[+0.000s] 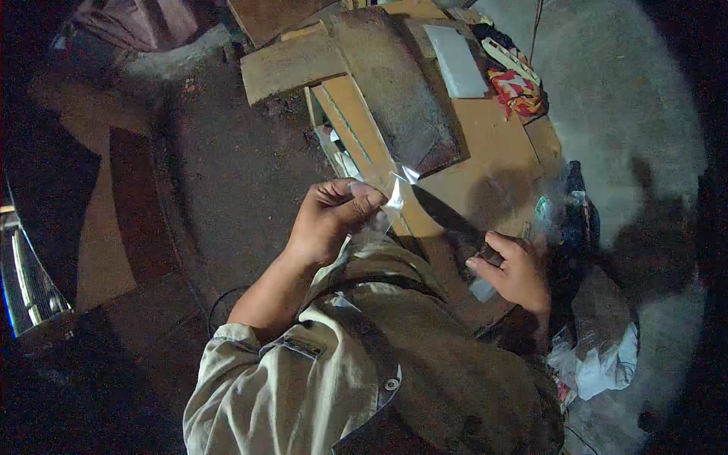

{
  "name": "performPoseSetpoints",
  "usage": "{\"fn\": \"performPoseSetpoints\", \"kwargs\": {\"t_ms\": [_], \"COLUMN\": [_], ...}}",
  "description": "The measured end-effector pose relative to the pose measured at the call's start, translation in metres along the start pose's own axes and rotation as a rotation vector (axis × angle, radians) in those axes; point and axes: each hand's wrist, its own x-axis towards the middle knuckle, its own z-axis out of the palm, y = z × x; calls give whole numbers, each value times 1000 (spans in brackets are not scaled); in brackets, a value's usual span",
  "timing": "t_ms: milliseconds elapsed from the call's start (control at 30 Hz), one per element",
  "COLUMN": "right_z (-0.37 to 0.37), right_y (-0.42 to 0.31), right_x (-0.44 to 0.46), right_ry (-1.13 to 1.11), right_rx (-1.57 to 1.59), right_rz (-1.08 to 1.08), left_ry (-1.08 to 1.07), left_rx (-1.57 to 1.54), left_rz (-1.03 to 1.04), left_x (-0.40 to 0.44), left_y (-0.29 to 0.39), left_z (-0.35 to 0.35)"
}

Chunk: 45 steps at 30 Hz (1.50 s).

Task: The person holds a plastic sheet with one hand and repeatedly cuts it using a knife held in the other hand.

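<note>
My left hand (pixel 340 214) pinches a piece of clear plastic film (pixel 396 196), which catches the light and hangs below the fingers. In my right hand (pixel 513 267) is a knife (pixel 447 213) with a dark, broad blade, its handle wrapped by the fingers. The blade points up and left toward the film, and its tip is close to the film's right edge. Whether the tip touches the film, I cannot tell. Both hands are held in front of my body, above the near side of a low table (pixel 497 163).
On the table lie a dark worn board (pixel 394 83), a piece of brown cardboard (pixel 292 68) and a white sheet (pixel 456 62). A red and yellow cloth (pixel 518 92) is at the far right corner. A dark bottle (pixel 576 199) and a bag with white contents (pixel 603 364) stand at the right.
</note>
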Motion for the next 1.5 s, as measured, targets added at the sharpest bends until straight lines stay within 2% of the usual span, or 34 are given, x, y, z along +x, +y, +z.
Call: {"fn": "performPoseSetpoints", "kwargs": {"t_ms": [100,200,267,333,400,433,567,767,867,933,967,1000,1067,1100,1133,1200,1233,1300,1333,1400,1500], "right_z": [6,7,7,11,22,24,26,19,14,25,14,11,13,22,32,50,56,64,66,71,78], "right_y": [6,0,-7,-6,2,3,1,-3,14,36,39,35,25,24,21,9,3,-7,-9,-8,-7], "right_x": [2,7,15,18,21,22,32,36,35,35,37,37,40,38,35,35,39,45,47,52,57], "right_ry": [6,-18,-41,-62,58,60,26,-8,-114,365,318,316,342,315,322,211,211,169,172,277,388], "right_rx": [50,-40,-51,-63,48,49,13,-73,-220,-43,-51,-52,465,610,609,1007,1010,960,962,695,562], "right_rz": [-14,29,36,41,-111,-111,-166,-223,-170,-55,151,147,97,171,175,-32,-31,-83,-82,-33,-47], "left_ry": [-21,-108,-186,-233,-221,-237,-265,-323,-355,-432,-422,-418,-430,-460,-467,-415,-415,-400,-402,-391,-349], "left_rx": [60,167,337,316,409,340,412,396,252,461,313,312,222,218,218,450,453,172,174,522,500], "left_rz": [-51,11,-30,-26,-21,-47,-26,-142,-151,-89,-112,-110,-95,-49,-51,-68,-70,-148,-150,-227,-200], "left_x": [-2,-4,-6,-6,-8,-8,-10,-14,-13,-10,-11,-11,-11,-9,-8,-9,-9,-7,-8,-10,-13], "left_y": [2,-4,-5,-11,-11,-11,-15,-17,-18,-12,-20,-23,-27,-29,-26,-18,-22,-26,-23,-10,-11], "left_z": [0,5,11,11,17,17,13,9,0,-4,-7,-6,-4,-3,1,12,12,14,18,25,24]}}
